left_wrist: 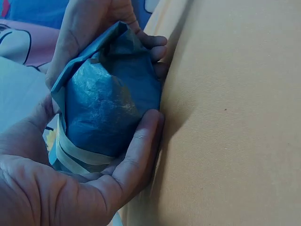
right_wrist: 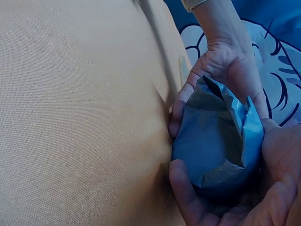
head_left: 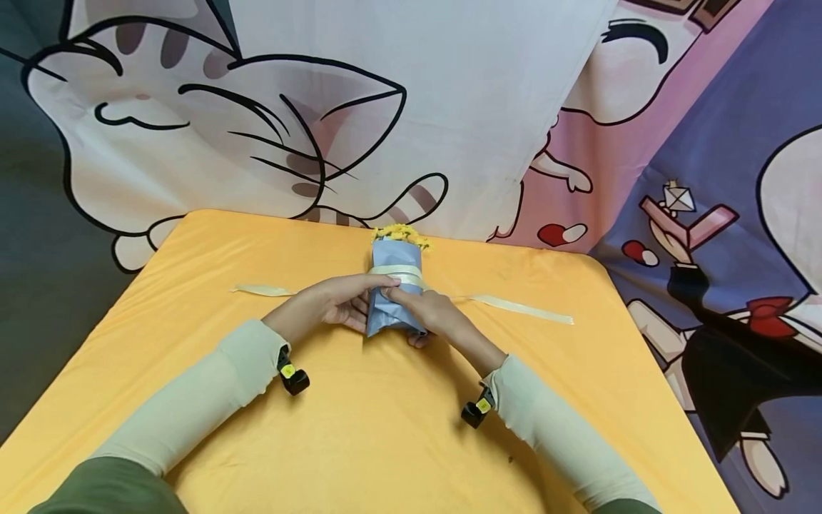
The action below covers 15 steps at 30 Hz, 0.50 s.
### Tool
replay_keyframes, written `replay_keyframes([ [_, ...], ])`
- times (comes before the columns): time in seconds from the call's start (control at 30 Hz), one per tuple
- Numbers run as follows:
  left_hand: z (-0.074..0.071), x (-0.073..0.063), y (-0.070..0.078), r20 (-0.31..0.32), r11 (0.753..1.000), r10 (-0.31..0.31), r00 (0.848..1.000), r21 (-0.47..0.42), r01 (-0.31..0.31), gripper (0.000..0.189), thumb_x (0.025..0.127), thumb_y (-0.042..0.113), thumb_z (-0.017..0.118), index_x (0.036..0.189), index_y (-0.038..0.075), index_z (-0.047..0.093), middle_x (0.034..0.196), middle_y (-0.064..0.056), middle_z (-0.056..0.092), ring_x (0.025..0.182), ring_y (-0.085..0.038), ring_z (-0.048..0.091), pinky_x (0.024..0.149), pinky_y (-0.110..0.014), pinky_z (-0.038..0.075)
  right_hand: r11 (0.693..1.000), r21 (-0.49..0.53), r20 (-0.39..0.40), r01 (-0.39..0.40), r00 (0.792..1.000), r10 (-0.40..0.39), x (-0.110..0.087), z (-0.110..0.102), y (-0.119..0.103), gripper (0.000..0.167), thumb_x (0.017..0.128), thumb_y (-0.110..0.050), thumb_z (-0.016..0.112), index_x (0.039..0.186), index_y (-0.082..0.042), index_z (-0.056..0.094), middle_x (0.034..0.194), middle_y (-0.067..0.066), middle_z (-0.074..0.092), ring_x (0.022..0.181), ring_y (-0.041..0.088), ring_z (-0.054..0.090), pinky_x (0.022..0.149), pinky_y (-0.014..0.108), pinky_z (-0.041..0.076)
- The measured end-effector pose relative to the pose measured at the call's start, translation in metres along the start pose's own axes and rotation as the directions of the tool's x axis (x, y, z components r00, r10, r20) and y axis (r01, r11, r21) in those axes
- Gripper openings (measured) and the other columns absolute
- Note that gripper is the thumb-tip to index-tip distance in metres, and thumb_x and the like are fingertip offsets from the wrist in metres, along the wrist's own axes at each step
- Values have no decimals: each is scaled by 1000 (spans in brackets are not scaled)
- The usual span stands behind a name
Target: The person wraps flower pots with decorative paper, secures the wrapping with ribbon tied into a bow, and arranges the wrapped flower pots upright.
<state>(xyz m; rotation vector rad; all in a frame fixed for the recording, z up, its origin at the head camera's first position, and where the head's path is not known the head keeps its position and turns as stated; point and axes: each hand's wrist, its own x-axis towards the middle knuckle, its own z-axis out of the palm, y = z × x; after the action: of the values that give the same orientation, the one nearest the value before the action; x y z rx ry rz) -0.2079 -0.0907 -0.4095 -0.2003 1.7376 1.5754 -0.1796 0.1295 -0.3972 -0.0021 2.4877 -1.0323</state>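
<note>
A small bouquet lies on the table in the head view, with yellow flowers (head_left: 401, 233) at its far end and blue wrapping paper (head_left: 393, 314) round its stems. A pale ribbon (head_left: 398, 270) crosses the wrap, its tails stretching out to the left and right on the cloth. My left hand (head_left: 343, 296) grips the wrap from the left, thumb on top. From the right, my right hand (head_left: 435, 312) holds it with the thumb over the front and fingers beneath. The folded, crumpled lower end of the paper (left_wrist: 101, 101) faces the left wrist camera; the flowers are mostly hidden there.
Yellow cloth (head_left: 359, 428) covers the table. The left ribbon tail (head_left: 263, 290) and right ribbon tail (head_left: 523, 308) lie flat on it. A cartoon-printed curtain (head_left: 475, 107) hangs along the back and right edges. Small black cameras are strapped to both wrists.
</note>
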Motion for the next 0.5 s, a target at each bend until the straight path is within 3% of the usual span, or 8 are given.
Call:
replay_keyframes([
  [0.17,-5,3,0,43,998,-18,999,-54,21,69,99,59,79,132,2,59,125,-20,64,109,-29,73,99,-47,68,1000,24,45,-17,999,16,0,-4,-4,84,92,-89,64,109,-7,75,92,14,81,64,22,78,76,33,64],
  [0.3,-7,7,-1,63,996,-26,998,-86,31,63,101,56,78,129,2,62,125,-20,65,109,-30,75,101,-48,68,998,61,74,-20,997,15,1,-6,-5,86,91,-88,68,111,-5,75,100,16,79,65,22,78,72,34,67],
  [0.5,-9,11,-8,56,997,18,998,-73,-14,70,106,54,73,139,-4,54,130,-24,62,108,-30,75,102,-48,68,993,118,172,26,984,-46,2,-12,1,81,95,-85,68,106,-5,76,92,15,77,66,21,78,73,38,70],
])
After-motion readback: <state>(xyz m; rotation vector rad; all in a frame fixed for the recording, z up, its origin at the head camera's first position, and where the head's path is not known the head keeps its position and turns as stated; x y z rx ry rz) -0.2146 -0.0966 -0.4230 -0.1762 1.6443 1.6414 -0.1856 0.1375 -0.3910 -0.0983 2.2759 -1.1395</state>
